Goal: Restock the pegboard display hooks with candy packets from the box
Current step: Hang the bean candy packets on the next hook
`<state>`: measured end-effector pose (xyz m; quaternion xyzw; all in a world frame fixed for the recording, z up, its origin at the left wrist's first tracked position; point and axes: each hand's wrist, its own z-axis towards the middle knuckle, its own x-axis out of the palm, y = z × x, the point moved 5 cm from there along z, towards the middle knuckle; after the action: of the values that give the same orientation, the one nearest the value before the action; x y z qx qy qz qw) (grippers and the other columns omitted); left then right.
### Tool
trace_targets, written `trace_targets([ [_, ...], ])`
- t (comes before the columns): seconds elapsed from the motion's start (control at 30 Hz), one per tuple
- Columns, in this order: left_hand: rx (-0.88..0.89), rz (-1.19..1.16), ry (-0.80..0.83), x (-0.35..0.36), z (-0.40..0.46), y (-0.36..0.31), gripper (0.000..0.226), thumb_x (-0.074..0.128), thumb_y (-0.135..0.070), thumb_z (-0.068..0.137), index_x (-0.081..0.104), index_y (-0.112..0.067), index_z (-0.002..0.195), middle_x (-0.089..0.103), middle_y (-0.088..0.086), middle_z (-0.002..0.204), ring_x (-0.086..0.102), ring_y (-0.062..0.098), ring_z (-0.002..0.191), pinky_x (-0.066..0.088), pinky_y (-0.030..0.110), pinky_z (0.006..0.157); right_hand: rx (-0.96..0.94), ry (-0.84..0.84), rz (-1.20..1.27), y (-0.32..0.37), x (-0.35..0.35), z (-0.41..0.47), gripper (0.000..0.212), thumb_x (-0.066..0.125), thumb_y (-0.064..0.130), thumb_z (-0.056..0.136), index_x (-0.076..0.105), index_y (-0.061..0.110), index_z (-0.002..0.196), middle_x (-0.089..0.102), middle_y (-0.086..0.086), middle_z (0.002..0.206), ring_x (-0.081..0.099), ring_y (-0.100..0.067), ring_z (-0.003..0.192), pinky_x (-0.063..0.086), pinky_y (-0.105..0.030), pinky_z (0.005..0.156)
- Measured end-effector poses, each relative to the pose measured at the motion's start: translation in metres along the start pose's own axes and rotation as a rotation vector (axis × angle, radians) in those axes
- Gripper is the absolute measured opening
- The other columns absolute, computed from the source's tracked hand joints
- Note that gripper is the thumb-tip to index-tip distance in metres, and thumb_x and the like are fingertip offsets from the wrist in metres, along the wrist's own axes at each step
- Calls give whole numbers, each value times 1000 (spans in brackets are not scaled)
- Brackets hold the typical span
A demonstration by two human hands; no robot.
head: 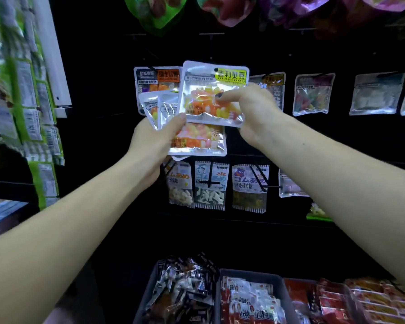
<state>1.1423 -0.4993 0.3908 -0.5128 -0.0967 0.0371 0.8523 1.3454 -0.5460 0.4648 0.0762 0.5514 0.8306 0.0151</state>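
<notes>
My right hand point(250, 111) pinches a clear candy packet point(206, 90) with a yellow label and orange-yellow sweets, held up before the black pegboard point(243, 141). My left hand point(154, 141) grips a fanned stack of several like packets point(197, 141) just below and to the left of it. Behind them an orange-labelled packet point(159, 78) hangs on a hook. The box is not in view.
More packets hang to the right point(312, 94) and in a lower row point(209, 185). Large bags point(154, 10) hang above. Bins of wrapped snacks point(182, 291) and red packets point(250, 300) stand below. A strip of green packets point(28, 108) hangs at left.
</notes>
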Motion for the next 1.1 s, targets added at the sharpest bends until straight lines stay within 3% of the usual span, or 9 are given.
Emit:
trace_targets([
  [0.13, 15, 33, -11, -1, 4, -2, 138, 78, -96, 37, 53, -13, 145, 64, 6, 143, 61, 29, 133, 49, 58, 110, -79, -8, -2, 6, 3, 12, 28, 76, -1, 79, 56, 7, 97, 71, -7, 109, 63, -20, 104, 38, -32, 76],
  [0.27, 2, 50, -15, -3, 10, 5, 124, 78, -92, 43, 58, -15, 138, 69, 4, 135, 66, 29, 125, 52, 58, 107, -93, -38, 18, 12, 2, 24, 42, 78, 1, 75, 51, 13, 104, 68, -15, 126, 64, -31, 117, 47, -41, 93],
  [0.37, -20, 81, -48, -7, 15, 16, 121, 76, -92, 45, 57, -17, 138, 70, 0, 132, 68, 27, 123, 53, 56, 106, -82, -21, 25, 11, 5, 29, 33, 74, -2, 81, 61, 8, 110, 70, -9, 103, 66, -26, 105, 44, -39, 94],
  [0.43, -17, 112, -47, -9, 18, 25, 126, 72, -98, 41, 56, -22, 139, 70, -2, 133, 68, 26, 122, 54, 54, 104, -50, -20, 39, 6, 7, 33, 43, 72, -3, 84, 58, 1, 124, 67, -4, 99, 62, -21, 100, 39, -40, 102],
  [0.53, -9, 157, -50, -14, 23, 41, 130, 67, -103, 39, 54, -25, 142, 66, -2, 138, 65, 25, 126, 52, 52, 107, -47, -6, 22, 3, 13, 38, 33, 73, -2, 82, 61, 4, 111, 69, -7, 114, 61, -22, 108, 37, -46, 104],
  [0.73, 11, 200, -53, -9, 23, 44, 129, 67, -101, 45, 52, -21, 145, 64, -1, 141, 62, 25, 130, 50, 51, 110, -34, -17, -22, -5, 12, 54, 43, 74, 3, 84, 62, 2, 125, 65, -10, 127, 58, -21, 110, 37, -50, 110],
  [0.93, 1, 258, -16, 1, 28, 51, 91, 73, -69, 81, 46, -17, 150, 53, -10, 145, 50, 14, 134, 40, 37, 111, 84, -65, -44, -23, 9, 80, 57, 81, 22, 81, 60, 7, 132, 62, -11, 129, 66, -30, 107, 53, -49, 101],
  [1.03, 1, 277, 0, 1, 32, 61, 105, 69, -85, 64, 50, -24, 148, 59, -5, 147, 56, 22, 136, 44, 47, 115, 177, -45, -40, -35, 13, 87, 49, 72, 28, 95, 53, 10, 137, 47, -6, 130, 62, -27, 93, 66, -45, 75],
  [1.1, -34, 290, -4, 1, 35, 73, 116, 66, -92, 57, 50, -24, 149, 58, -2, 149, 55, 24, 138, 45, 51, 115, 221, -61, -42, -44, 11, 99, 46, 67, 28, 100, 51, 10, 140, 40, -6, 129, 55, -24, 76, 66, -40, 71],
])
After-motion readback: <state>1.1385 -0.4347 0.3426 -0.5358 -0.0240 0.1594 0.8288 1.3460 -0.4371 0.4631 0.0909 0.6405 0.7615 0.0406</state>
